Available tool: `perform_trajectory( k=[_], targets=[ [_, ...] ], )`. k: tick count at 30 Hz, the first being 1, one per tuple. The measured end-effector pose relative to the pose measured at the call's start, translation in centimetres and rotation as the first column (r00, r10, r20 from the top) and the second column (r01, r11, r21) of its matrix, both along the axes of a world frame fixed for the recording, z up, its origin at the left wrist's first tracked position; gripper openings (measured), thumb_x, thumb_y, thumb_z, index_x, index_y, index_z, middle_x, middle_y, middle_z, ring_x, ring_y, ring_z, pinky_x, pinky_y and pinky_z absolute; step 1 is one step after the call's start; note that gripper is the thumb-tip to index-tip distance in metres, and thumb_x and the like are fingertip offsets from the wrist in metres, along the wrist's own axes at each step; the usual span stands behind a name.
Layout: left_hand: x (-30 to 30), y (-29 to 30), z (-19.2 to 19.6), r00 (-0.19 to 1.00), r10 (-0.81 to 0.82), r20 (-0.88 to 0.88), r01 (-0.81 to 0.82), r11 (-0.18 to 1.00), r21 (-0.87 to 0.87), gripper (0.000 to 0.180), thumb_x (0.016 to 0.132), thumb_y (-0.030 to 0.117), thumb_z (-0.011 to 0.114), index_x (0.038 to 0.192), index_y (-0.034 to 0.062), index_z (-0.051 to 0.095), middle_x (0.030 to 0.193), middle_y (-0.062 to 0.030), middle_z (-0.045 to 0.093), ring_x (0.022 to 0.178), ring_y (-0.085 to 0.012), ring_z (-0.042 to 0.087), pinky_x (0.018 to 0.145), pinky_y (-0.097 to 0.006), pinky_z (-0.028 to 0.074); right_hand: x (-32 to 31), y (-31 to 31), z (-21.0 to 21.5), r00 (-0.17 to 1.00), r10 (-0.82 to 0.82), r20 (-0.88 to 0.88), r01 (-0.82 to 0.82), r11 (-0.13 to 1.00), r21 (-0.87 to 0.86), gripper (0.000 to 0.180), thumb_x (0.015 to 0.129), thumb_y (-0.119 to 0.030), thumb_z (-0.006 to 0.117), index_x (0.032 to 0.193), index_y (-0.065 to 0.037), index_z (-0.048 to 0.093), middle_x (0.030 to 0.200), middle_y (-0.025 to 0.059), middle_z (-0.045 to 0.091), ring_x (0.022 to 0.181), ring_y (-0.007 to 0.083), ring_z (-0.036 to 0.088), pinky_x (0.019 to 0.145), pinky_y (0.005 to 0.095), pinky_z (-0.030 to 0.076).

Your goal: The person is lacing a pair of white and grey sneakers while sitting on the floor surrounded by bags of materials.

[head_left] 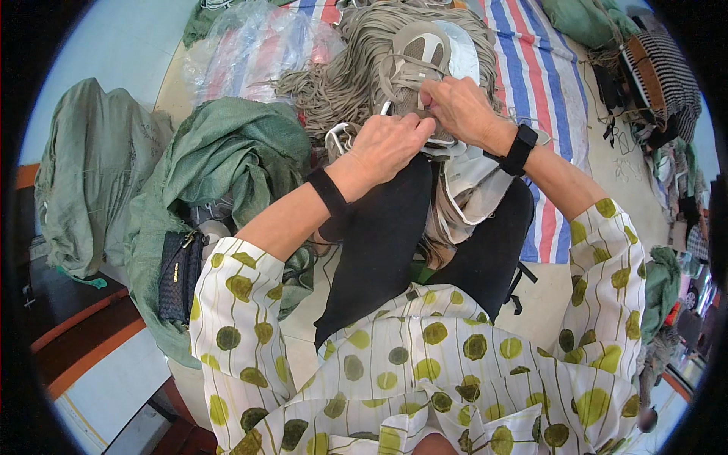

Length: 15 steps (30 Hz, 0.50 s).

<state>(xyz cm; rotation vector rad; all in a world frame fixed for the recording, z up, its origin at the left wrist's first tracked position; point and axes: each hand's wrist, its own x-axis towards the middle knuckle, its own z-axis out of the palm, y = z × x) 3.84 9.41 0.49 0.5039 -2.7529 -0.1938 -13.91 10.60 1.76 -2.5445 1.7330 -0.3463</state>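
While the person sits with black-trousered knees raised, both hands meet over a grey shoe upper point(419, 57) that rests on the lap, just above the knees. From the head camera, the left hand point(388, 144) is curled with its fingers pressed together, pinching the lower edge of the upper, and wears a black wristband point(328, 191). The right hand point(459, 106) is likewise closed, fingertips nipping the same piece beside the left thumb; a black watch point(520, 149) sits on that wrist. More pale uppers point(469, 186) hang between the knees. Behind the hands lies a heap of beige laces point(341, 80), resting on a striped tarpaulin point(542, 76). A green woven sack point(227, 152) is bunched to the left, with a black woven purse point(179, 274) against it. A second green sack point(87, 167) lies farther left.
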Motion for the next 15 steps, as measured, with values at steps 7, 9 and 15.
perform_trajectory(
  k=[7, 9, 15],
  targets=[
    [0.1, -0.3, -0.3, 1.0, -0.006, 0.026, 0.005, 1.0, 0.023, 0.015, 0.076, 0.01, 0.052, 0.088, 0.0063, 0.044, 0.071, -0.0089, 0.05, 0.061, -0.0271, 0.056, 0.05, -0.036, 0.045, 0.6, -0.7, -0.6, 0.878, -0.303, 0.371, 0.182, 0.927, 0.328, 0.015, 0.069, -0.011, 0.059, 0.079, 0.0, 0.057, 0.066, 0.0109, 0.06, 0.064, 0.0228, 0.061, 0.059, 0.0318, 0.047],
    [0.2, -0.2, -0.5, 1.0, 0.007, 0.014, -0.007, 0.999, 0.032, 0.016, 0.076, 0.01, 0.053, 0.088, 0.0061, 0.044, 0.071, -0.0089, 0.051, 0.061, -0.0272, 0.056, 0.05, -0.037, 0.045, 0.6, -0.8, -0.9, 0.892, -0.295, 0.343, 0.183, 0.928, 0.323, 0.017, 0.069, -0.013, 0.059, 0.079, 0.0, 0.057, 0.067, 0.0111, 0.06, 0.065, 0.0234, 0.061, 0.06, 0.0321, 0.047],
    [1.5, 0.8, -0.7, 0.981, 0.122, -0.151, -0.099, 0.983, 0.152, 0.024, 0.074, 0.004, 0.054, 0.096, 0.0043, 0.045, 0.075, -0.0121, 0.051, 0.064, -0.0272, 0.057, 0.056, -0.034, 0.046, 1.5, -1.2, -1.6, 0.994, -0.086, 0.064, 0.078, 0.99, 0.12, 0.013, 0.071, -0.013, 0.056, 0.079, -0.003, 0.055, 0.072, 0.0097, 0.06, 0.07, 0.0278, 0.059, 0.067, 0.0369, 0.044]
  ],
)
